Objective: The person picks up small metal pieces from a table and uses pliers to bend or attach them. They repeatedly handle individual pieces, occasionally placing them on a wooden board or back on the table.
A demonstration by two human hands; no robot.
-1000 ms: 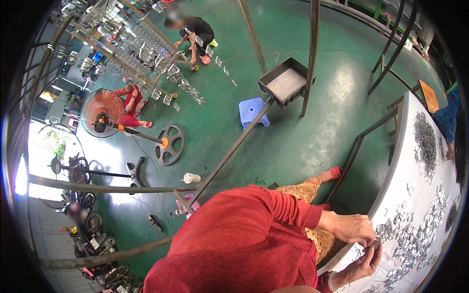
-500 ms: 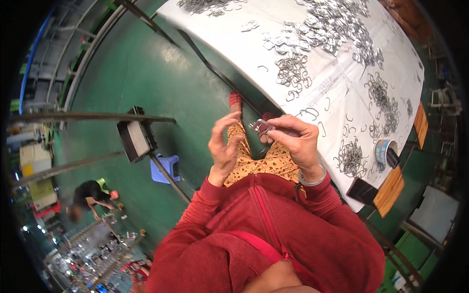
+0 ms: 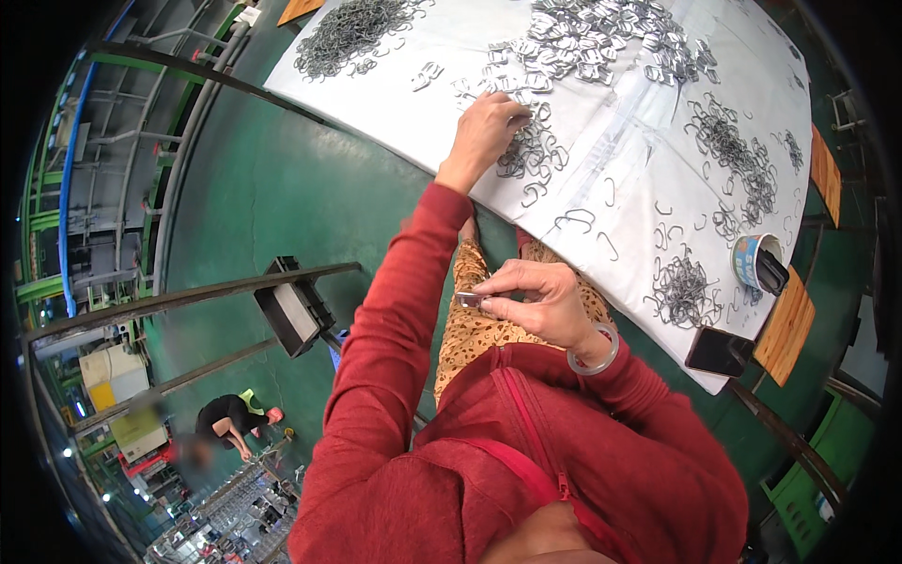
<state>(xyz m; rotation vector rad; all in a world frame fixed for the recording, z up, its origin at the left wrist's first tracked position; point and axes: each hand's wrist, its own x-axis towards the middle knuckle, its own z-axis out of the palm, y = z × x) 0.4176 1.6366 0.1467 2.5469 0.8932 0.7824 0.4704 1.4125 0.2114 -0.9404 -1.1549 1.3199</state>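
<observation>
My left hand (image 3: pixel 489 133) reaches over the white-covered table (image 3: pixel 413 127), fingers bent together at the edge of a heap of bent dark wire pieces (image 3: pixel 532 158). Its fingertips are partly hidden, so what they pinch cannot be made out. Close by lies a large heap of shiny flat metal buckles (image 3: pixel 573 42). Above my lap my right hand (image 3: pixel 540 301) is closed, thumb and fingers pinching a small silver metal buckle (image 3: pixel 470 299). A clear bangle rings that wrist.
More wire pieces lie in heaps at far left (image 3: pixel 352 38) and right (image 3: pixel 733 150). A tub (image 3: pixel 747 261) holding a dark object and a black phone (image 3: pixel 719 352) sit near the right edge. Left, a dark bin (image 3: pixel 293 305) stands by metal bars; another person (image 3: pixel 230 418) bends down beyond.
My left hand has gone from above my lap forward to the wire heap on the table. My right hand has lowered slightly toward me, still pinching the buckle.
</observation>
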